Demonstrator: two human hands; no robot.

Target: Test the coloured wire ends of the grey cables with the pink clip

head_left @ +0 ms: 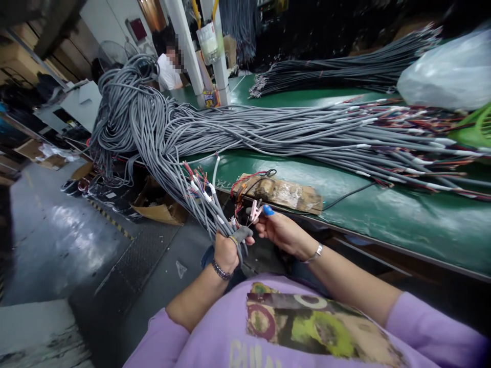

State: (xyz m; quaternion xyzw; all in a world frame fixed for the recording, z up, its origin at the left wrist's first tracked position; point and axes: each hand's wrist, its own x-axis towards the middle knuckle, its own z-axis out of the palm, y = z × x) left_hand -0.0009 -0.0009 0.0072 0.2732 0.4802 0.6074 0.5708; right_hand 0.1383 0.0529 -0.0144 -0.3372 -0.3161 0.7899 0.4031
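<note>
A bundle of grey cables (203,207) runs down from the bench into my left hand (226,251), whose fingers are wrapped round it. A grey cover sits on that hand's thumb. Coloured wires and white sleeves show at several cable ends. Just to the right, my right hand (278,232) is closed in a pinch on a small pale pink clip (255,210). One of its fingertips wears a blue cover. Thin wires lie between the two hands, close to the clip. Which wire, if any, the clip touches is too small to tell.
A wooden board (291,194) with red and black wires lies at the edge of the green bench (368,214). Behind it stretches a large pile of grey cables (245,128). A plastic bag (448,71) and green basket (475,128) are at right. Another person (169,71) is farther back.
</note>
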